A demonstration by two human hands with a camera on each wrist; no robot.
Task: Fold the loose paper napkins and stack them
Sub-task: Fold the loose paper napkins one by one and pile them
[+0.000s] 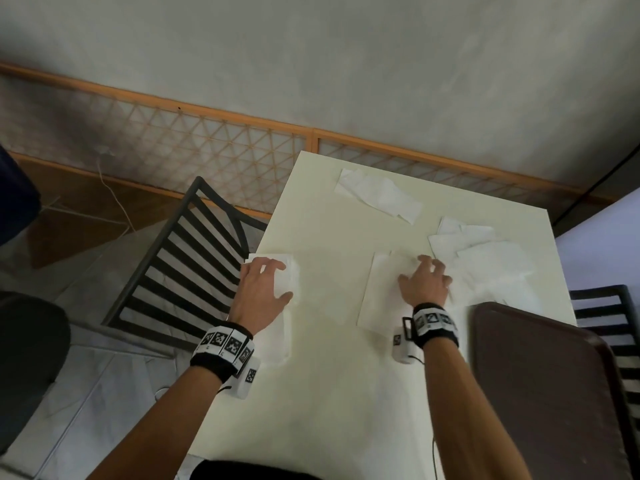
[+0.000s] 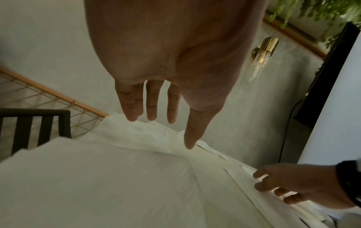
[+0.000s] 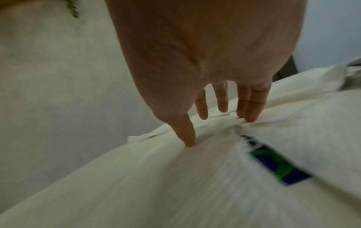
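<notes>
A pale cream rectangular tabletop (image 1: 332,341) is recorded against a grey plaster wall (image 1: 346,64) with an orange-framed lattice screen (image 1: 207,150) along its foot. A black slatted metal chair (image 1: 180,265) stands at 9 o'clock of the tabletop, and a dark brown plastic tray (image 1: 540,382) lies on the edge at 4 o'clock. A brass wall lamp (image 2: 263,50) and hanging green foliage (image 2: 322,10) are seen from the left wrist view.

The left hand (image 1: 261,292) rests on a folded white paper napkin stack (image 1: 285,327) at the 9 o'clock edge; its grip is released, the fingers (image 2: 151,100) extended. The right hand (image 1: 424,284) presses an unfolded white paper napkin sheet (image 1: 381,292) near the centre, spread fingertips (image 3: 188,135) touching the paper, nothing grasped. A loose heap of white napkins (image 1: 485,261) lies just beside it at 2 o'clock, and a separate crumpled white napkin (image 1: 377,195) lies at 12 o'clock.

The stack is partly covered by the left hand and wrist. The heap's near edge is hidden behind the tray. The right wrist view is blurred; a blue-and-green printed patch (image 3: 277,165) is unreadable there.
</notes>
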